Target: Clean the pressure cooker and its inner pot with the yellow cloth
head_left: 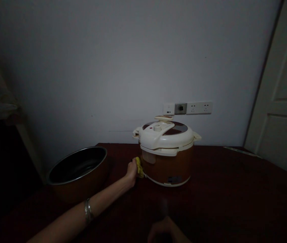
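Observation:
A brown and cream electric pressure cooker (pixel 167 153) stands on a dark red table (pixel 229 195) near the wall, its lid closed. My left hand (pixel 132 172) reaches out with a bracelet on the wrist. It is closed on a yellow cloth (pixel 139 167) pressed against the cooker's lower left side. My right hand (pixel 166 229) lies low at the bottom edge on the table in front of the cooker, dim and dark; its fingers look curled, and whether it holds anything is unclear.
A large dark metal pot (pixel 79 168) sits at the left of the table. Wall sockets (pixel 187 108) are above the cooker. A white door (pixel 282 111) stands at the right. It is dark at the far left.

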